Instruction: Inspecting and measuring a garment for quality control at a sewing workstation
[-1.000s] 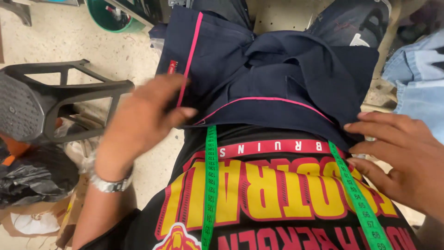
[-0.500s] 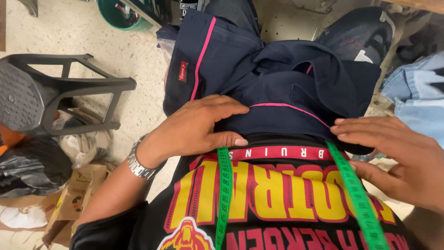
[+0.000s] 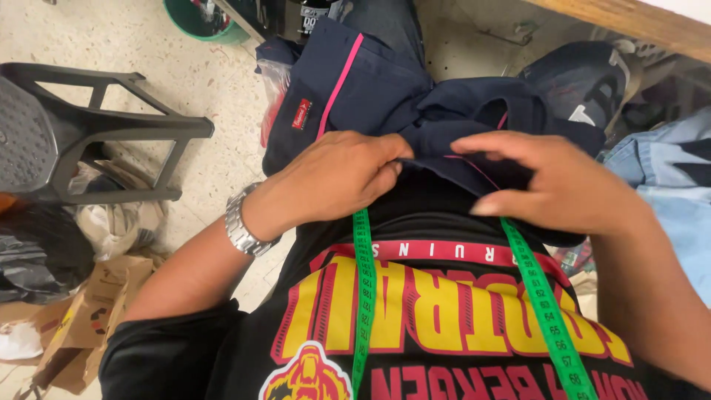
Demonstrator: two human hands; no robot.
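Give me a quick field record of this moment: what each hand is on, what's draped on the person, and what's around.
left hand: fingers pinching the edge of the navy garment
right hand: thumb and fingers gripping the same garment's edge
garment trim: pink piping, small red label
draped on person: green measuring tape, both ends hanging down the chest
wrist: silver watch on the left
floor left: dark plastic chair, cardboard
right edge: blue denim fabric
top: green bucket, partly out of frame
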